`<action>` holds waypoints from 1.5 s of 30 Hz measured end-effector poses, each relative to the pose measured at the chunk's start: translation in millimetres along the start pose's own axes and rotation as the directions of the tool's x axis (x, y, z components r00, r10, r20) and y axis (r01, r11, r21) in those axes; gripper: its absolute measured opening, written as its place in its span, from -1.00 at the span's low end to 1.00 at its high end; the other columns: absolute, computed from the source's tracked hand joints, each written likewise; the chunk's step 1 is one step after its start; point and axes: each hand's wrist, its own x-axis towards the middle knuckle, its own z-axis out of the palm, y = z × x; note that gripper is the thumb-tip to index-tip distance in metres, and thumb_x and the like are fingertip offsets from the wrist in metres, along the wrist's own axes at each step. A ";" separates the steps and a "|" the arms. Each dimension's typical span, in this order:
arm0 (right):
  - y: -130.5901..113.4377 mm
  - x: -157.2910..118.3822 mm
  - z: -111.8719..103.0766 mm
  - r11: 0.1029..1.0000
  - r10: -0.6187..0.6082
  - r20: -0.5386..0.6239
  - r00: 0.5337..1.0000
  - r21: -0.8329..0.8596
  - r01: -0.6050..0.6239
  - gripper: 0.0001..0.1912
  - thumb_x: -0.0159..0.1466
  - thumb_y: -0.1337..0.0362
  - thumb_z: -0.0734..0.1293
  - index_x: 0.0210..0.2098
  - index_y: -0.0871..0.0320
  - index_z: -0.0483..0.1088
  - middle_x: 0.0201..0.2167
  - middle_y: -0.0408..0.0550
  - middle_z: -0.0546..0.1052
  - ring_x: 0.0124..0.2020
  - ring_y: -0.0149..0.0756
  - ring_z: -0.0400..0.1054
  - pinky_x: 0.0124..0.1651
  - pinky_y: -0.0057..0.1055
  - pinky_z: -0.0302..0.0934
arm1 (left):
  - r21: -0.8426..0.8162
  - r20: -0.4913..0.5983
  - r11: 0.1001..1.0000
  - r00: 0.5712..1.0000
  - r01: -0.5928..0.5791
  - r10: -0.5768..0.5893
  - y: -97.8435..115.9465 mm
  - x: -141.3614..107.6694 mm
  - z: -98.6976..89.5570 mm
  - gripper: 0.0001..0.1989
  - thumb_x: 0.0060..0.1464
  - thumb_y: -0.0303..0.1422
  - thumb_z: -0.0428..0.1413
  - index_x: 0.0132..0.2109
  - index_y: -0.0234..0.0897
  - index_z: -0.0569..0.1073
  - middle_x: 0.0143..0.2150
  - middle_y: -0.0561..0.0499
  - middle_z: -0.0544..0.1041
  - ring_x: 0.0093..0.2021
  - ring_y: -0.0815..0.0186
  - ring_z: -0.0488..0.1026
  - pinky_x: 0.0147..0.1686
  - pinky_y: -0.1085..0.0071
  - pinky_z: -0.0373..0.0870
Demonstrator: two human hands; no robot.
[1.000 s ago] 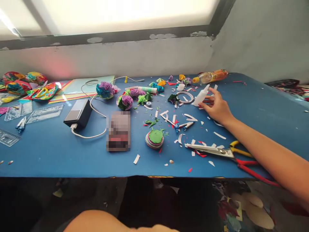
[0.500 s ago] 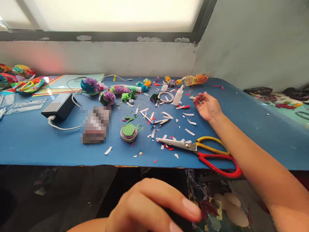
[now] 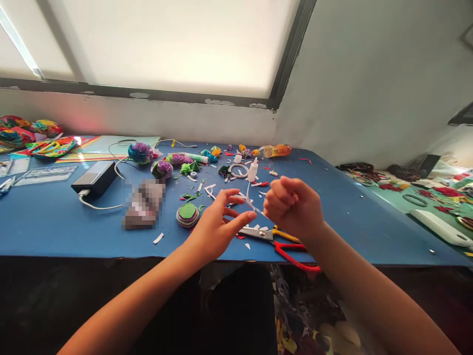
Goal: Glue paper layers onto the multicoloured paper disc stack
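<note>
My left hand [image 3: 218, 219] hovers over the front of the blue table, fingers curved and apart, with nothing seen in them. To its right my right hand [image 3: 291, 207] is closed in a fist. From the fist a thin white strip [image 3: 252, 206] runs left and bends up toward the white glue bottle [image 3: 253, 171]; its end inside the fist is hidden. Beneath my hands lie large scissors [image 3: 260, 233] with one yellow and one red handle, partly covered by my right hand. A round layered stack [image 3: 187, 215] with a green top sits left of my left hand.
White and red paper scraps [image 3: 158, 238] are scattered about. Behind are a tape ring [image 3: 238, 171], crumpled paper flowers [image 3: 140, 153] and a plastic bottle [image 3: 275, 151] on its side. A black box [image 3: 95, 178] with a white cable stands left. Another cluttered green table [image 3: 406, 192] is at right.
My left hand has risen from below the table edge to above the table. My right hand has come nearer and left, closing from open fingers into a fist with the white strip. The view has shifted.
</note>
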 end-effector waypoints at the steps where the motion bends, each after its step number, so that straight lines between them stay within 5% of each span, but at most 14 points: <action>1: 1.4 -8.7 12.1 1.000 -0.012 0.041 0.999 0.006 0.012 -0.56 0.49 -0.05 0.30 -0.31 0.20 0.37 -0.52 -0.26 0.32 -0.58 -0.52 0.17 -0.49 -0.54 0.22 | -0.037 0.022 0.999 1.000 0.002 -0.001 1.4 -1.9 3.2 -0.50 0.05 -0.12 0.33 0.06 -0.27 0.47 -0.01 -0.12 0.59 -0.26 0.27 0.56 -0.33 0.37 0.53; 6: 2.9 -32.9 51.3 0.990 -0.141 0.093 0.986 0.000 0.142 -0.53 0.48 -0.05 0.32 -0.39 0.20 0.33 -0.56 -0.28 0.27 -0.58 -0.51 0.17 -0.47 -0.52 0.22 | -0.186 0.061 0.982 0.998 0.017 -0.006 8.3 -25.7 5.6 -0.53 -0.02 0.07 0.35 -0.36 -0.30 0.53 -0.41 0.01 0.54 -0.37 0.28 0.52 -0.38 0.39 0.56; 13: 26.6 -29.3 69.1 0.903 -0.407 -0.138 0.903 -0.208 0.375 -0.53 0.51 -0.11 0.24 -0.24 0.20 0.41 -0.42 -0.18 0.41 -0.48 -0.45 0.29 -0.35 -0.44 0.33 | -0.347 -0.071 0.938 0.997 0.010 -0.037 0.0 -39.2 -8.9 -0.56 0.14 0.06 0.25 -0.29 -0.28 0.53 -0.29 0.00 0.59 -0.28 0.30 0.55 -0.26 0.37 0.57; 15: 37.5 -27.7 76.0 0.873 -0.429 -0.182 0.885 -0.335 0.355 -0.60 0.51 -0.04 0.28 -0.17 0.21 0.43 -0.31 -0.11 0.47 -0.36 -0.39 0.37 -0.25 -0.38 0.39 | -0.372 -0.062 0.928 0.997 0.013 -0.039 -5.4 -43.0 -12.9 -0.58 0.17 0.04 0.23 -0.29 -0.28 0.50 -0.30 0.02 0.58 -0.29 0.31 0.54 -0.21 0.33 0.54; 21: 60.8 -44.8 103.8 0.807 -0.223 -0.003 0.975 -0.561 0.183 -0.69 0.43 0.06 0.42 -0.17 0.22 0.49 -0.23 -0.08 0.53 -0.25 -0.34 0.45 -0.16 -0.33 0.45 | -0.326 0.148 0.934 0.983 0.148 -0.105 -35.2 -77.1 -24.3 -0.55 0.00 0.05 0.37 -0.30 -0.29 0.56 -0.41 0.03 0.53 -0.38 0.33 0.42 -0.27 0.39 0.38; 24: 90.8 -69.1 120.3 0.791 -0.243 -0.088 0.966 -0.595 0.145 -0.71 0.46 0.09 0.39 -0.23 0.22 0.47 -0.24 -0.08 0.53 -0.25 -0.35 0.46 -0.18 -0.37 0.45 | -0.291 0.202 0.929 0.964 0.229 -0.175 -62.9 -96.9 -22.6 -0.53 0.00 0.04 0.38 -0.24 -0.32 0.61 -0.38 0.02 0.53 -0.37 0.34 0.37 -0.28 0.40 0.31; 28: 133.7 -104.4 131.0 0.769 -0.365 -0.298 0.882 -0.631 0.105 -0.65 0.50 0.04 0.33 -0.24 0.21 0.45 -0.28 -0.09 0.51 -0.30 -0.38 0.45 -0.25 -0.42 0.44 | -0.256 0.222 0.922 0.946 0.290 -0.236 -99.2 -116.1 -15.7 -0.31 -0.03 0.17 0.32 0.06 -0.28 0.55 -0.34 0.02 0.51 -0.40 0.36 0.35 -0.31 0.40 0.32; 30: 133.6 -113.2 122.8 0.752 -0.391 -0.395 0.831 -0.658 0.041 -0.65 0.47 0.01 0.36 -0.19 0.22 0.46 -0.24 -0.08 0.53 -0.30 -0.37 0.46 -0.26 -0.41 0.45 | -0.192 0.253 0.942 0.941 0.276 -0.224 -108.4 -122.6 -19.7 -0.28 0.00 0.17 0.29 0.13 -0.26 0.50 -0.31 0.00 0.53 -0.42 0.35 0.36 -0.34 0.41 0.32; 32: 112.9 -109.5 101.6 0.736 -0.360 -0.470 0.806 -0.674 -0.065 -0.70 0.43 0.07 0.42 -0.11 0.22 0.48 -0.19 -0.06 0.54 -0.23 -0.32 0.48 -0.20 -0.37 0.47 | -0.092 0.295 0.976 0.941 0.200 -0.165 -108.1 -126.0 -34.5 -0.48 0.15 0.10 0.21 -0.03 -0.27 0.56 -0.32 -0.03 0.56 -0.39 0.32 0.41 -0.32 0.40 0.34; 35: 60.4 -78.7 48.7 0.710 -0.268 -0.543 0.795 -0.669 -0.218 -0.66 0.41 0.16 0.44 0.06 0.23 0.43 -0.15 -0.05 0.53 -0.20 -0.28 0.49 -0.12 -0.26 0.49 | 0.059 0.384 0.997 0.923 -0.047 0.020 -92.0 -121.9 -75.5 -0.54 0.32 -0.01 0.07 -0.36 -0.27 0.56 -0.32 -0.09 0.58 -0.29 0.24 0.50 -0.22 0.38 0.39; 38: 22.0 -31.6 -10.2 0.648 -0.200 -0.598 0.776 -0.675 -0.353 -0.67 0.45 0.16 0.40 0.10 0.21 0.42 -0.02 0.02 0.50 -0.07 -0.21 0.47 -0.02 -0.18 0.47 | 0.191 0.448 0.937 0.876 -0.291 0.181 -68.0 -105.2 -122.9 -0.60 0.37 -0.08 0.03 -0.29 -0.23 0.59 -0.26 -0.11 0.61 -0.26 0.25 0.54 -0.20 0.42 0.41; 41: 20.3 7.2 -53.8 0.559 -0.030 -0.637 0.770 -0.650 -0.516 -0.72 0.47 0.13 0.37 0.05 0.19 0.45 0.02 0.03 0.50 -0.05 -0.22 0.46 0.00 -0.20 0.46 | 0.358 0.452 0.821 0.852 -0.444 0.264 -46.8 -79.2 -158.0 -0.71 0.37 -0.23 0.07 -0.24 -0.21 0.60 -0.25 -0.08 0.62 -0.27 0.26 0.56 -0.22 0.44 0.37; 45: 45.4 28.6 -86.3 0.431 0.130 -0.671 0.730 -0.625 -0.651 -0.66 0.45 0.12 0.39 0.09 0.23 0.43 0.02 0.03 0.49 -0.05 -0.18 0.46 -0.03 -0.18 0.47 | 0.516 0.504 0.637 0.804 -0.572 0.314 -25.7 -40.1 -180.9 -0.78 0.33 -0.36 0.10 -0.26 -0.23 0.61 -0.26 -0.05 0.66 -0.32 0.26 0.57 -0.29 0.42 0.31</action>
